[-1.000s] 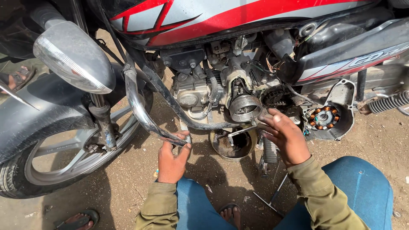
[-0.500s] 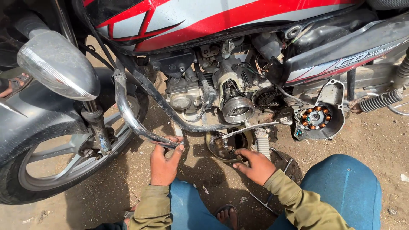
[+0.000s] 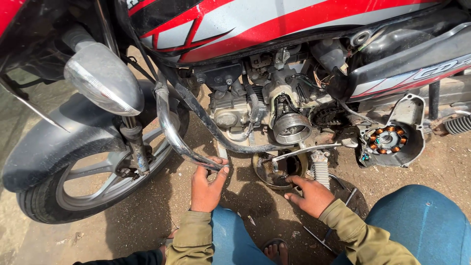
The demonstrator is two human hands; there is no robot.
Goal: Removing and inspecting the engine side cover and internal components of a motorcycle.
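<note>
Head view: I see my left hand (image 3: 206, 185) with its grip clenched around the lower end of the chrome crash bar (image 3: 172, 131), just ahead of the motorcycle engine (image 3: 265, 110). My right hand (image 3: 308, 195) is released, fingers pointing into the round metal pan (image 3: 279, 168) on the dirt ground (image 3: 147, 221) beneath the engine, touching its rim.

Single head-worn view, steeply downward and close, onto the red-and-silver motorcycle's exposed grey metal engine (image 3: 274, 113) and dirt ground (image 3: 147, 230).
</note>
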